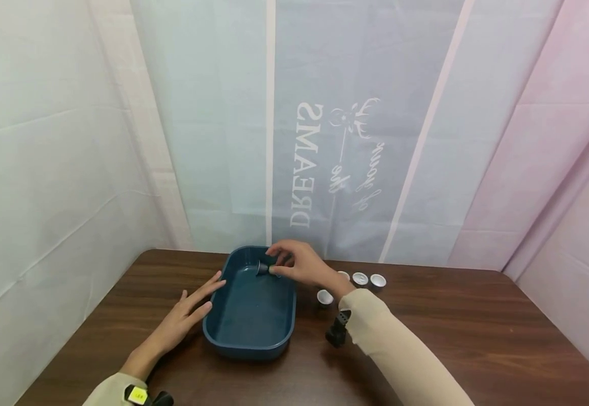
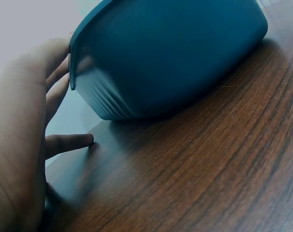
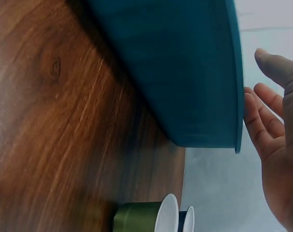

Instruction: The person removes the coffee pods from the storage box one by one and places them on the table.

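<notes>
A dark coffee capsule lies on its side in the far part of a blue plastic basin. Just right of it, over the basin's far right corner, is my right hand, thumb and fingers spread apart. In the right wrist view, nothing shows between the thumb and fingertips beside the rim. My left hand touches the basin's left rim with extended fingers; in the left wrist view one finger points down near the tabletop.
Several coffee capsules with pale lids stand on the brown wooden table right of the basin, partly behind my right wrist. A green capsule is close to the right wrist camera. A printed curtain hangs behind the table.
</notes>
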`<state>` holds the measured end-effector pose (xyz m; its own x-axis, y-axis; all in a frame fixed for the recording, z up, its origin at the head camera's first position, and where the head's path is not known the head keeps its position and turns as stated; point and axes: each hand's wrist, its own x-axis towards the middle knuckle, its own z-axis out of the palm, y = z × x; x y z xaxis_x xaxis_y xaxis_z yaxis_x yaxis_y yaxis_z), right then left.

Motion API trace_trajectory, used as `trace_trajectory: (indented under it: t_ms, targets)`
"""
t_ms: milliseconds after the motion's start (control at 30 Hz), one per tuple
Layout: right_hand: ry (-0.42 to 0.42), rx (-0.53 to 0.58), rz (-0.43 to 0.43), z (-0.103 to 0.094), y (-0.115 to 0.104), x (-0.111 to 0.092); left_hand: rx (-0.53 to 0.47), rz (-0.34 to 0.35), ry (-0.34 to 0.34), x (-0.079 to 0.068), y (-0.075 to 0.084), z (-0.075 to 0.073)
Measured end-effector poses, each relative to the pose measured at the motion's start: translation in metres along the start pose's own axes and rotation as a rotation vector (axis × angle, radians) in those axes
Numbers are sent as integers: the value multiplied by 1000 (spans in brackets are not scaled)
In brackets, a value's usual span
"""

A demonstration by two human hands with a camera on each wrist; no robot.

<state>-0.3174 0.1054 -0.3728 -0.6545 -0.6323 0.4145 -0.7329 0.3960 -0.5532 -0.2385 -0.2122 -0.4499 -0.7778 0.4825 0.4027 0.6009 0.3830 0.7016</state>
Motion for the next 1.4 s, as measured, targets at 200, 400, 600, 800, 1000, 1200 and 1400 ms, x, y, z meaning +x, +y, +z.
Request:
trace_trajectory:
  t_ms: [200,400,600,800,1000,1200,1400]
  targets:
    - [-86,-72,-22,3,4,9,8,-13,3,1,-2,0]
    - [-165,-102,-45,10,2,18,12,-20,2,2,-4,1]
    - [-220,-118,-40,18,0,25,19,-21,1,1,-4,1]
    - [-248,-206,-20,24,3,31,18,-39,5,1,-4,1]
    - [-265,-277,18,27,5,34,10,-36,1,2,-4,2]
    - [-287,-306,50,27,4,38,11,-42,0,1,-3,2]
    - [-290,-329,65,29,4,43,11,-35,3,2,-3,2]
